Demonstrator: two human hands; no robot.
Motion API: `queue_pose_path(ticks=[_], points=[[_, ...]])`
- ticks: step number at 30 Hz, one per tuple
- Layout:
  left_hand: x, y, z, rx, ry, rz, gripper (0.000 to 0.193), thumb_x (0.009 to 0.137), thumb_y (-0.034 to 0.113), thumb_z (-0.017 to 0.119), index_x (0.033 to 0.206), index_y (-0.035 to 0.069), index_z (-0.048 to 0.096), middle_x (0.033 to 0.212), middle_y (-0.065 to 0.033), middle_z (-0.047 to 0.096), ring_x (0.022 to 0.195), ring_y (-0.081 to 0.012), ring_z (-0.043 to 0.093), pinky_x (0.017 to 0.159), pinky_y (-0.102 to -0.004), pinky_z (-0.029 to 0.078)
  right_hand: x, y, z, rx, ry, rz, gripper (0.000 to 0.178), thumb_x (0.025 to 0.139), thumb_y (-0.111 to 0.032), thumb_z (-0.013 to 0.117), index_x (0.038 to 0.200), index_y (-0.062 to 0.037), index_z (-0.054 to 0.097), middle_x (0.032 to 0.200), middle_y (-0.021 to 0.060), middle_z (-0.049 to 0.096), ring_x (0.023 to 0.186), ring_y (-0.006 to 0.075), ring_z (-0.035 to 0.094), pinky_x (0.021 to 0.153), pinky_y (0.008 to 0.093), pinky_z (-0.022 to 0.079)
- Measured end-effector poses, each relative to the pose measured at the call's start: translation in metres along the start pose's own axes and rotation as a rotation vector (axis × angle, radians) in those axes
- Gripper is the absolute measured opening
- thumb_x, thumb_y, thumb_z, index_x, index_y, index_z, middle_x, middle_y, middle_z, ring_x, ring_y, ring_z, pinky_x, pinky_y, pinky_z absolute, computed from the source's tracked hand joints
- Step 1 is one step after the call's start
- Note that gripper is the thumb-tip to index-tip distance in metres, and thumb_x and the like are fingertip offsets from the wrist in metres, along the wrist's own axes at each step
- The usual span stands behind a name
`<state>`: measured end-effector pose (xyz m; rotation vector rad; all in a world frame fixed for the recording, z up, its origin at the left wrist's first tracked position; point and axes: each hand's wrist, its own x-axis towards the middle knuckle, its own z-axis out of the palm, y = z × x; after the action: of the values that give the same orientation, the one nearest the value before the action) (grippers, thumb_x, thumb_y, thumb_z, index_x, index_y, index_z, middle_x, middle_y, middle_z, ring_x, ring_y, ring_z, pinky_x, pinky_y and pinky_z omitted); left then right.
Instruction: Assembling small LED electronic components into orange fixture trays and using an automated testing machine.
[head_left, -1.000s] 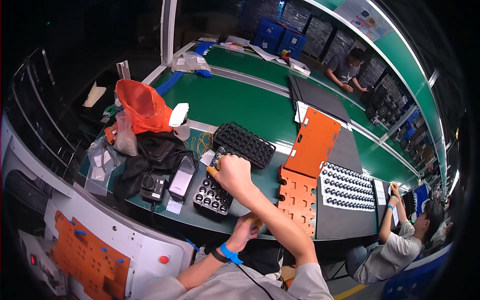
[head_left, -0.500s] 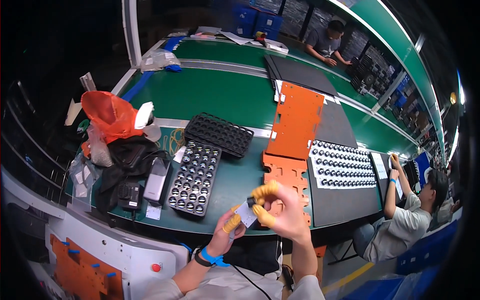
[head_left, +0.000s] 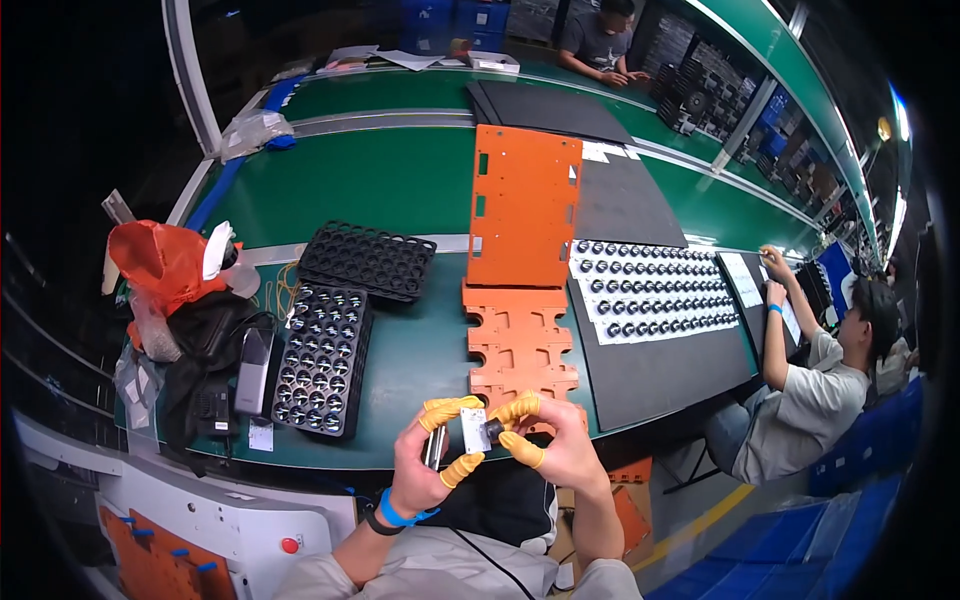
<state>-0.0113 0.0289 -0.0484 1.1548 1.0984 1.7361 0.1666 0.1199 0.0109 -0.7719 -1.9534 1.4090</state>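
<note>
My left hand, with yellow finger cots on its fingertips, grips a small white rectangular board by its edges. A slim shiny metal piece also lies within that hand; its kind is unclear. In yellow cots too, my right hand pinches a small black round part at the board's right side. Part and board touch or overlap; whether they are joined cannot be told. Just beyond my hands lies an orange notched fixture on the green table.
At left stands a black tray of shiny lenses beside an emptier black tray. A power bank and orange bag lie farther left. Rows of black parts cover white sheets at right. A co-worker sits beyond.
My view has shifted, so the table scene sits differently. The white board has turned from tilted to nearly upright in my left hand, and the black part has gone from its top to its right side.
</note>
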Motion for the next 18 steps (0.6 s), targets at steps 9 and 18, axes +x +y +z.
queue_pose_path(ticks=[9, 18], points=[[0.011, 0.009, 0.009, 0.288, -0.037, 0.202, 0.051, 0.080, 0.021, 0.087, 0.121, -0.002, 0.065, 0.117, -0.0172, 0.070, 0.105, -0.0307, 0.068, 0.093, -0.0371, 0.052, 0.000, 0.000, 0.001, -0.230, 0.135, -0.184, 0.028, 0.077, -0.002, 0.079, 0.104, -0.0012, 0.071, 0.090, 0.0066, 0.069, 0.078, 0.0151, 0.066, 0.072, 0.0266, 0.054], [0.007, 0.009, 0.005, 0.223, -0.036, 0.043, 0.052, 0.080, 0.024, 0.088, 0.119, -0.002, 0.066, 0.111, -0.0151, 0.070, 0.098, -0.0260, 0.068, 0.088, -0.0334, 0.052, -0.005, 0.007, -0.002, -0.366, 0.099, -0.331, 0.038, 0.076, -0.001, 0.082, 0.112, -0.0030, 0.072, 0.085, 0.0064, 0.066, 0.079, 0.0199, 0.063, 0.069, 0.0300, 0.051]])
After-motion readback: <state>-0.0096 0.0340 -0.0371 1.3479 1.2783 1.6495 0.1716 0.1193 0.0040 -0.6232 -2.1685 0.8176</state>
